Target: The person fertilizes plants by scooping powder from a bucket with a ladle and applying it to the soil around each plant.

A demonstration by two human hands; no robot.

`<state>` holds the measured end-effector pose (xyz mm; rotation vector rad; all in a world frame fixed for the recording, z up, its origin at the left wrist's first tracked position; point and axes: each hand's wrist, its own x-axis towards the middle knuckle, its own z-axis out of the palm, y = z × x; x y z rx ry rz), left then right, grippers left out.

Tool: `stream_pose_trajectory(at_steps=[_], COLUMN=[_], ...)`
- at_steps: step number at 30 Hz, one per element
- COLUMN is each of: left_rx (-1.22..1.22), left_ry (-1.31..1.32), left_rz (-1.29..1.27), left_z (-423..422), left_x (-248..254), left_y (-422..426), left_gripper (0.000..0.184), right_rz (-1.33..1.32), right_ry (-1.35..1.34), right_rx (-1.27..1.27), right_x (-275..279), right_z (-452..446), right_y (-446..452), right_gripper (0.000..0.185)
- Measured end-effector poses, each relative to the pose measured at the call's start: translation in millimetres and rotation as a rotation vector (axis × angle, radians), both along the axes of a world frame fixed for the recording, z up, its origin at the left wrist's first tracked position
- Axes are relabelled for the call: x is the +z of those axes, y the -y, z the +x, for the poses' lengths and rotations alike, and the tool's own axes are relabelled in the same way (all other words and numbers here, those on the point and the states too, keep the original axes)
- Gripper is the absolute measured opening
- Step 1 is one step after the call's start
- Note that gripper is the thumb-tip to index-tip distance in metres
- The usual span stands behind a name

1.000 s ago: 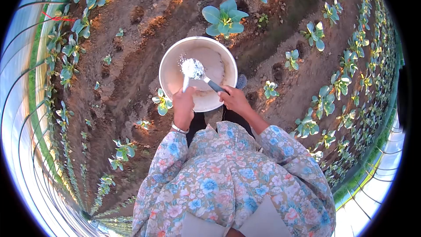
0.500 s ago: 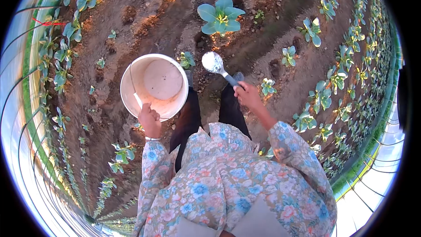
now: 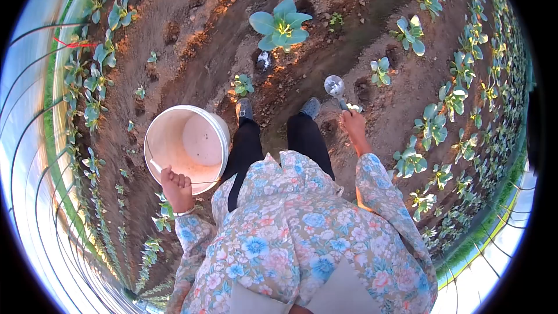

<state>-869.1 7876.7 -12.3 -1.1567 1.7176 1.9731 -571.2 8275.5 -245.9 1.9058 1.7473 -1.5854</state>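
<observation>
My left hand [image 3: 177,189] is closed on the wire handle's white grip, carrying a white bucket [image 3: 220,134]. The bucket is tipped so its mouth faces me, and brownish dirt stains its inner wall. On the other side, my right hand [image 3: 353,124] grips the grey handle of a large spoon [image 3: 334,86]. Only a little white material clings to the spoon's bowl. A small heap of white material [image 3: 264,60] lies in a hole in the soil, just below a big broad-leaved plant [image 3: 281,26]. A smaller plant [image 3: 243,84] grows ahead of my left shoe.
My shoes [image 3: 311,107] stand on bare brown soil [image 3: 209,52]. Leafy seedlings grow in rows on both sides, with larger plants [image 3: 430,125] at the right. Curved hoops and a red ribbon [image 3: 74,44] mark the left edge of the planting.
The spoon, heaped with white material before, has swung right and back and is nearly empty. White material now lies in the hole. The bucket has moved left and closer to me.
</observation>
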Motion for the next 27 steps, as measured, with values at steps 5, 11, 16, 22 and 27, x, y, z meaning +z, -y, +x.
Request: stream_pose_trajectory(at_steps=[5,11,16,22,27], left_rx=[0.003,-0.01,-0.114,-0.16,-0.249], left_ry=[-0.031,0.001,-0.01,-0.066,-0.051], left_rz=[0.152,0.194,0.186,0.173,0.181], left_z=[32.6,35.8,34.6,4.9,-59.3], left_x=[20.6,15.5,17.7,31.2,20.2], left_y=[-44.6,-79.5,-108.8,-148.6,-188.2], left_gripper=[0.035,0.037,0.038,0.036,0.036], right_rz=[0.079,0.188,0.146,0.099,0.09], right_ry=[-0.084,-0.087,-0.072,-0.122,-0.063], right_rx=[-0.034,0.112,0.174,0.162,0.152], right_x=[36.0,34.8,61.9,60.8,71.6], right_z=[33.7,10.6,-25.4,-43.7,-65.3], right_y=[-45.4,-91.4,-99.9,-95.4,-110.2], right_gripper=[0.029,0.037,0.032,0.029,0.029])
